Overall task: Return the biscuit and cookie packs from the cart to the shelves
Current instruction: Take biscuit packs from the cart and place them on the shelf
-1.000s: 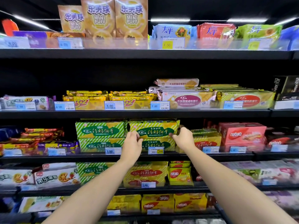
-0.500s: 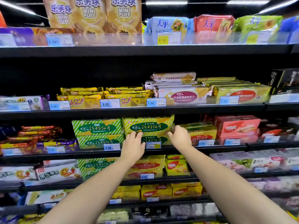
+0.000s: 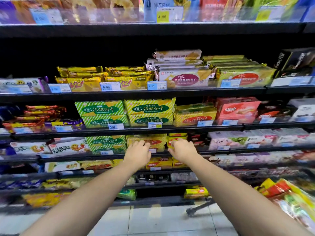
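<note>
Two stacked green-striped biscuit packs [image 3: 150, 109] lie on the middle shelf [image 3: 127, 131], next to a matching stack [image 3: 100, 109]. My left hand [image 3: 139, 153] and right hand [image 3: 183, 150] hover side by side one shelf lower, in front of yellow biscuit packs [image 3: 157, 142]. Both hands hold nothing, and their fingers are loosely curled. At the lower right, the cart [image 3: 199, 208] shows its dark frame, with several colourful snack packs [image 3: 286, 195] in it, blurred.
Black shelves full of biscuit and wafer packs fill the view, with price tags along their edges. A red Nabati box [image 3: 237, 109] stands to the right on the middle shelf. Pale floor tiles [image 3: 153, 220] lie below between my arms.
Both hands have come away from the green-striped packs on the middle shelf and dropped to the shelf below. The view has tilted down, bringing the floor and the cart into sight.
</note>
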The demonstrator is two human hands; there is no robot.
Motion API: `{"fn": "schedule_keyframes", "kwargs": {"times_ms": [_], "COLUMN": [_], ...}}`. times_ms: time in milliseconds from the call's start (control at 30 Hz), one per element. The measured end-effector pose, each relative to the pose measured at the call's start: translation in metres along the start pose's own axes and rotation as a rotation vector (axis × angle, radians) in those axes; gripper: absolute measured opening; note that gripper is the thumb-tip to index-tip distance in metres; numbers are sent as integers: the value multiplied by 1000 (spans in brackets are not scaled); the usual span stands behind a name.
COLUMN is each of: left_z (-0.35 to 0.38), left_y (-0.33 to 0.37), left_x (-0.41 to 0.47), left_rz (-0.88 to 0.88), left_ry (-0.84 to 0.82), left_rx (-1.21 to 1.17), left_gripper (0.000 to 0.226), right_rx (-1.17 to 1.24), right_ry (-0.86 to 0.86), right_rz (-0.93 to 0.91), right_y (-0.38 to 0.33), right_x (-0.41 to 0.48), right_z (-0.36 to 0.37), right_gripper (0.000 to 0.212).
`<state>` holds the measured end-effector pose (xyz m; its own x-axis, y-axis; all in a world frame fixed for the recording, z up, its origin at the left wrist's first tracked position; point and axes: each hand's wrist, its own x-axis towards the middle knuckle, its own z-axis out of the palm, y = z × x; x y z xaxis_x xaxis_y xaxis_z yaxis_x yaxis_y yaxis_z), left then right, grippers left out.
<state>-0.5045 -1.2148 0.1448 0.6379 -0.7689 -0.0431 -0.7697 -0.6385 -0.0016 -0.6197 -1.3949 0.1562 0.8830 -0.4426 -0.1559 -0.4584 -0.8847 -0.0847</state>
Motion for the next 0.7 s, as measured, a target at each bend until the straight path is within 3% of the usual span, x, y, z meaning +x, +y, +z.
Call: {"fn": "schedule_keyframes", "kwargs": {"times_ms": [167, 333, 500, 700], "left_z": [16, 28, 47, 58], "left_y": [-17, -94, -236, -420], "left_x": [-34, -93, -199, -340], "left_rz": [-37, -122, -305, -613], "left_ry": [-128, -138, -202, -208], "left_rx": [0, -69, -149, -185], "left_gripper": [45, 46, 42, 39], "right_rx": [17, -39, -26, -81], "right_ry": [-80, -160, -193, -213], "right_rz": [24, -22, -195, -551], "right_y": [-30, -118, -283, -521], "right_x": [-17, -17, -16, -20], "right_z": [9, 22, 55, 85], "right_gripper": [42, 40, 46, 37]}}
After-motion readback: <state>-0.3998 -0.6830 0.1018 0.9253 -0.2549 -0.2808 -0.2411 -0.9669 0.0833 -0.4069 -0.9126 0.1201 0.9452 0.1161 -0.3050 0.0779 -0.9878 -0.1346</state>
